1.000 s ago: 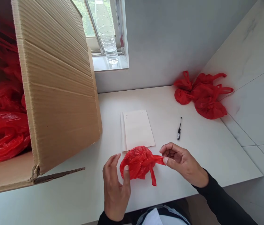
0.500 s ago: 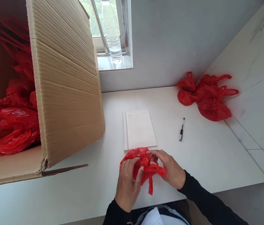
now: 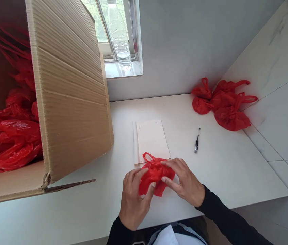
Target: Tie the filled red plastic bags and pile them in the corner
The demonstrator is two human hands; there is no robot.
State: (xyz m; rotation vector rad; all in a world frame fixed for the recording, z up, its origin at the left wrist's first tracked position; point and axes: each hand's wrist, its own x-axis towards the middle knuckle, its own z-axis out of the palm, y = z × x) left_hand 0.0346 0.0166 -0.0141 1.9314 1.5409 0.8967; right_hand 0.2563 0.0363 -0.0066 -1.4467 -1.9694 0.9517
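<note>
Between my hands, near the front edge of the table, is a small knotted red plastic bag (image 3: 156,174). A handle loop stands up from its far side, over the near edge of a notebook (image 3: 153,137). My left hand (image 3: 134,197) grips the bag from the left, thumb and fingers bent round it. From the right, my right hand (image 3: 186,179) holds it with curved fingers on top and the thumb at its near side. What is inside the bag is hidden.
A big open cardboard box (image 3: 75,98) at the left holds several red bags (image 3: 18,139). More tied red bags (image 3: 232,107) lie in the far right corner. A black pen (image 3: 196,143) lies right of the notebook. A water bottle (image 3: 120,37) stands on the windowsill.
The red bag has been turned between my hands: its handle ends pointed right and toward me before, and now a loop points away. Both hands have shifted slightly apart.
</note>
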